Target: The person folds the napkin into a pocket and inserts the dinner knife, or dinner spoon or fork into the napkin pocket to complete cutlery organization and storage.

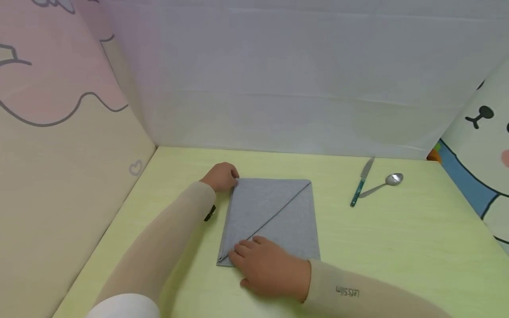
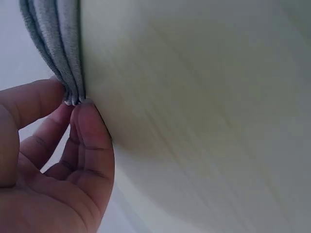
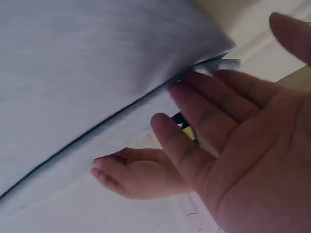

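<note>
A grey cloth napkin [image 1: 266, 203], folded into a rough square with a diagonal fold line, lies flat on the table. At its far left corner my left hand [image 1: 222, 176] pinches the stacked layers between thumb and fingers; the left wrist view shows the folded edges [image 2: 60, 43] held at the fingertips. My right hand [image 1: 270, 267] rests over the near left part of the napkin, its fingers extended and spread. In the right wrist view the right fingers [image 3: 204, 111] lie along the diagonal edge near the corner, holding nothing.
To the right of the napkin lie a knife [image 1: 362, 181] with a green handle and a metal spoon [image 1: 393, 179], the spoon's handle end close to the knife. The pale yellow-green table [image 1: 397, 243] meets a white wall [image 1: 278, 88] behind and printed panels at both sides.
</note>
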The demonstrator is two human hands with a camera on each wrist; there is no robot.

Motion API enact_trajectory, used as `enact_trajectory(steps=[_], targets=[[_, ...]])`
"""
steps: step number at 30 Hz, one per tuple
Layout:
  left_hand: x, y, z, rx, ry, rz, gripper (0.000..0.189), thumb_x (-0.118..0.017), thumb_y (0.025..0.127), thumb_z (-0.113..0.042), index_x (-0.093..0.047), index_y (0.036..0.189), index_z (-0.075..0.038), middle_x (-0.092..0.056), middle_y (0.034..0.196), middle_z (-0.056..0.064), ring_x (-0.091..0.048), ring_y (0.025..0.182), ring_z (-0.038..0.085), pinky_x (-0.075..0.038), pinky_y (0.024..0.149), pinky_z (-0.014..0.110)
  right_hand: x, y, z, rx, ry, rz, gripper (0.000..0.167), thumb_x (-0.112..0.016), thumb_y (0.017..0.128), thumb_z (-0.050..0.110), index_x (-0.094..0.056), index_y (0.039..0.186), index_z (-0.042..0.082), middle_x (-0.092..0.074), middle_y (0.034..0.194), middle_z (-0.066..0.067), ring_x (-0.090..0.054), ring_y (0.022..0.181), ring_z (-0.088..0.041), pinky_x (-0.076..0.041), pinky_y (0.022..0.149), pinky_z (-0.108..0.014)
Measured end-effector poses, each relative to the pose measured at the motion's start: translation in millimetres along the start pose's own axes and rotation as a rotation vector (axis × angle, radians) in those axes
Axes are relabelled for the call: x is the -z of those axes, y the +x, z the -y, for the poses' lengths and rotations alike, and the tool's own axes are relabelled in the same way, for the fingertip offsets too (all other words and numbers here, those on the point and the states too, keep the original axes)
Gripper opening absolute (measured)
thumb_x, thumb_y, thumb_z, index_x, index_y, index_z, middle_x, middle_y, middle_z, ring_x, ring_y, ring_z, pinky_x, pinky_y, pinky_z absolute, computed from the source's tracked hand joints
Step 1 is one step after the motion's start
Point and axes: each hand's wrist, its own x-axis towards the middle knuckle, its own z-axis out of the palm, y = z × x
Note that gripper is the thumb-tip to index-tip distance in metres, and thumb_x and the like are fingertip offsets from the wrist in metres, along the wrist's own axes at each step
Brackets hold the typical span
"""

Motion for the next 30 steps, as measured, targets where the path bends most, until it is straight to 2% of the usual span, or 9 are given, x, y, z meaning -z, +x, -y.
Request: enact_trajectory(steps=[4, 6, 8, 11, 15, 21, 25, 30], targets=[[3.1, 1.9, 3.7, 0.063, -0.067, -0.019, 0.020, -0.072, 0.095, -0.017, -0.077, 0.110, -0.006, -0.072, 0.115, 0.009, -0.062, 0.109, 0.027, -0.051, 0.093, 0.042, 8, 23.7, 15, -0.035, -0.135, -0.082, 0.035, -0.064, 0.101, 0.046, -0.070, 0.123, 0.019, -0.067, 0.113, 0.006, -0.062, 0.102, -0.011, -0.050, 0.084, -0.030], [3.7, 2.5, 5.0, 0.074, -0.077, -0.025, 0.020, -0.073, 0.094, -0.017, -0.077, 0.110, -0.005, -0.072, 0.114, 0.009, -0.062, 0.107, 0.027, -0.052, 0.091, 0.041, 8, 35.0, 22, -0.059, -0.210, -0.132, 0.021, -0.065, 0.100, 0.041, -0.073, 0.106, 0.022, -0.065, 0.096, 0.007, -0.060, 0.085, -0.011, -0.049, 0.072, -0.028], [3.7, 3.0, 5.2, 0.072, -0.085, -0.023, 0.021, -0.074, 0.093, -0.017, -0.078, 0.109, -0.005, -0.072, 0.114, 0.010, -0.063, 0.106, 0.027, -0.052, 0.090, 0.040, 7, 44.3, 29, -0.082, -0.267, -0.163, 0.012, -0.067, 0.099, 0.034, -0.071, 0.095, 0.023, -0.061, 0.086, 0.007, -0.056, 0.075, -0.011, -0.047, 0.066, -0.027], [2.4, 2.7, 4.1, 0.070, -0.088, -0.011, 0.022, -0.075, 0.091, -0.017, -0.078, 0.108, -0.004, -0.072, 0.114, 0.009, -0.062, 0.107, 0.027, -0.051, 0.090, 0.040, 4, 54.4, 37, -0.091, -0.308, -0.154, 0.006, -0.066, 0.099, 0.029, -0.069, 0.096, 0.024, -0.059, 0.083, 0.007, -0.054, 0.073, -0.011, -0.046, 0.065, -0.026], [0.0, 3.1, 2.3, 0.059, -0.073, 0.019, 0.018, -0.073, 0.093, -0.017, -0.077, 0.106, -0.005, -0.071, 0.114, 0.009, -0.061, 0.106, 0.026, -0.051, 0.091, 0.041, 2, 61.4, 43, -0.042, -0.350, -0.134, 0.006, -0.063, 0.102, 0.029, -0.069, 0.101, 0.029, -0.060, 0.085, 0.009, -0.053, 0.073, -0.010, -0.047, 0.070, -0.025], [-5.0, 6.0, -1.1, -0.001, 0.026, 0.035, 0.011, -0.067, 0.097, -0.015, -0.072, 0.098, -0.005, -0.070, 0.101, 0.006, -0.061, 0.093, 0.022, -0.051, 0.087, 0.040, 0, 66.6, 45, 0.000, -0.394, -0.154, 0.010, -0.067, 0.098, 0.028, -0.067, 0.091, 0.034, -0.057, 0.076, 0.008, -0.048, 0.066, -0.011, -0.044, 0.063, -0.026], [-5.8, 4.0, -5.7, -0.011, 0.073, 0.035, 0.009, -0.063, 0.099, -0.013, -0.067, 0.095, -0.006, -0.067, 0.096, 0.005, -0.060, 0.086, 0.021, -0.051, 0.083, 0.039, 2, 70.1, 45, 0.026, -0.405, -0.109, 0.011, -0.066, 0.098, 0.029, -0.065, 0.101, 0.039, -0.057, 0.078, 0.007, -0.049, 0.067, -0.013, -0.043, 0.060, -0.028], [-3.9, 1.8, -8.6, -0.011, 0.036, 0.073, 0.013, -0.055, 0.101, -0.012, -0.065, 0.101, -0.005, -0.065, 0.101, 0.007, -0.058, 0.084, 0.021, -0.049, 0.078, 0.037, 4, 72.7, 42, 0.057, -0.406, -0.050, 0.013, -0.064, 0.099, 0.030, -0.063, 0.106, 0.040, -0.058, 0.083, 0.005, -0.052, 0.069, -0.015, -0.044, 0.059, -0.029]])
